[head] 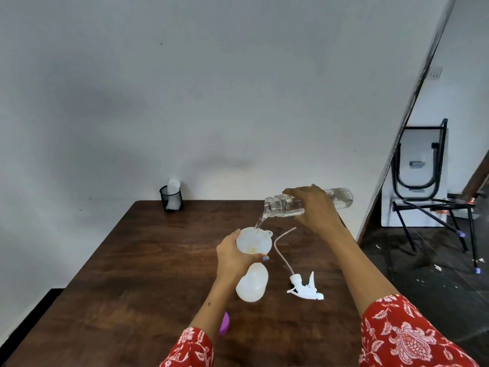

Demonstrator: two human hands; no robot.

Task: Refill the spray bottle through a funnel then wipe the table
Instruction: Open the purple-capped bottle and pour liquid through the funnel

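Observation:
A white translucent spray bottle [252, 283] stands on the brown table [148, 260] with a white funnel [254, 241] in its neck. My left hand [232, 256] grips the funnel from the left. My right hand [315, 207] holds a clear water bottle [285, 205] tipped on its side above the funnel. A thin stream of water [260, 222] runs from its mouth into the funnel. The white spray trigger head [304, 286] with its long dip tube lies on the table to the right of the spray bottle.
A black mesh cup [171, 198] holding white tissue stands at the table's far edge by the wall. A purple cap [224, 324] lies near my left forearm. Folded black-framed chairs [428, 186] stand on the dark floor to the right.

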